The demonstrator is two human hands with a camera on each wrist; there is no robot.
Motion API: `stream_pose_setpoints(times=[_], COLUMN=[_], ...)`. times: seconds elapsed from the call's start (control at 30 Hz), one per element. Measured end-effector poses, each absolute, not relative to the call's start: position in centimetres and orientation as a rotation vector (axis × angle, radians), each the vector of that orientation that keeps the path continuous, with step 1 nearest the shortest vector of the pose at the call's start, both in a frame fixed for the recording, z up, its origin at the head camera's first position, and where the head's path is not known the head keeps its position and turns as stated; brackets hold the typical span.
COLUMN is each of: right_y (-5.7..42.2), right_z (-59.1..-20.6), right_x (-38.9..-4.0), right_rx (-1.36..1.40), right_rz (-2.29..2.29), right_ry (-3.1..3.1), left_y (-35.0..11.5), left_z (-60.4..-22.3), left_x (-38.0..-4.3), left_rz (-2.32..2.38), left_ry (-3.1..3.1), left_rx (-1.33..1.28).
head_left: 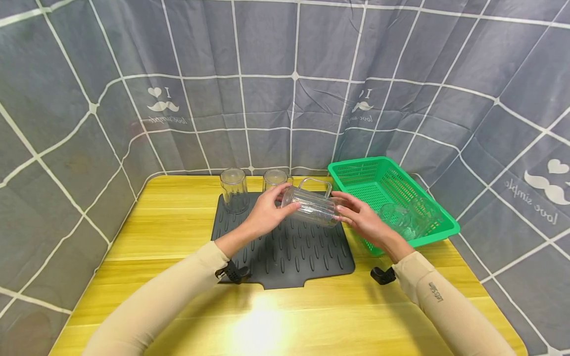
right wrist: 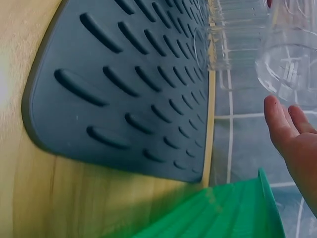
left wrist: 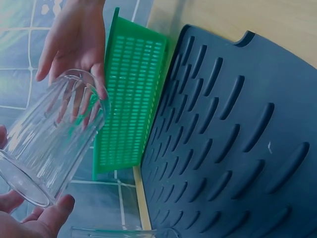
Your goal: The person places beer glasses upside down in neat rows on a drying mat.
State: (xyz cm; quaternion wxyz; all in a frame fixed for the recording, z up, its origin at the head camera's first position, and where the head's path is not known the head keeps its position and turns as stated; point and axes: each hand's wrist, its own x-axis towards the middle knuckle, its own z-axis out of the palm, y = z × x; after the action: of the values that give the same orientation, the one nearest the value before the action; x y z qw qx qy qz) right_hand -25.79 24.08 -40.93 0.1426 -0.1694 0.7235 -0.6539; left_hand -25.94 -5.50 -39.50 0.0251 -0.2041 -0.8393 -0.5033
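Note:
A clear glass mug (head_left: 311, 205) lies tilted in the air over the black ribbed mat (head_left: 289, 252), its handle (head_left: 317, 182) pointing toward the back. My left hand (head_left: 269, 210) grips the base end; in the left wrist view its thumb and fingers (left wrist: 54, 215) curl round the thick bottom. At the rim end, my right hand (head_left: 362, 217) holds the glass between thumb and fingers. Through the clear wall some right fingers show in the left wrist view. Two more glass mugs, one at the left (head_left: 233, 190) and one beside it (head_left: 272, 178), stand at the mat's back edge.
To the right is a green perforated basket (head_left: 356, 165) with several glass mugs (head_left: 407, 217) inside, its near side close to my right forearm. The wooden table (head_left: 178, 207) ends at a grey checked curtain (head_left: 267, 109) behind and on both sides.

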Motion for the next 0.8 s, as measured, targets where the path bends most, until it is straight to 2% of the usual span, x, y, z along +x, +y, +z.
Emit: stream_pose_setpoints(times=[0.57, 0.8], right_y=[27.1, 28.7], right_z=[-38.9, -38.3], right_x=[-25.4, -25.3], right_rx=[-0.62, -0.698], right_rz=[-1.528, -1.239], right_ry=[2.619, 2.926], left_y=[-4.8, -4.1], left_z=[-37.4, -36.8], left_x=[-27.5, -28.1], left_rz=[-1.342, -1.205], left_ry=[-2.692, -2.729], left_rx=[-0.611, -0.58])
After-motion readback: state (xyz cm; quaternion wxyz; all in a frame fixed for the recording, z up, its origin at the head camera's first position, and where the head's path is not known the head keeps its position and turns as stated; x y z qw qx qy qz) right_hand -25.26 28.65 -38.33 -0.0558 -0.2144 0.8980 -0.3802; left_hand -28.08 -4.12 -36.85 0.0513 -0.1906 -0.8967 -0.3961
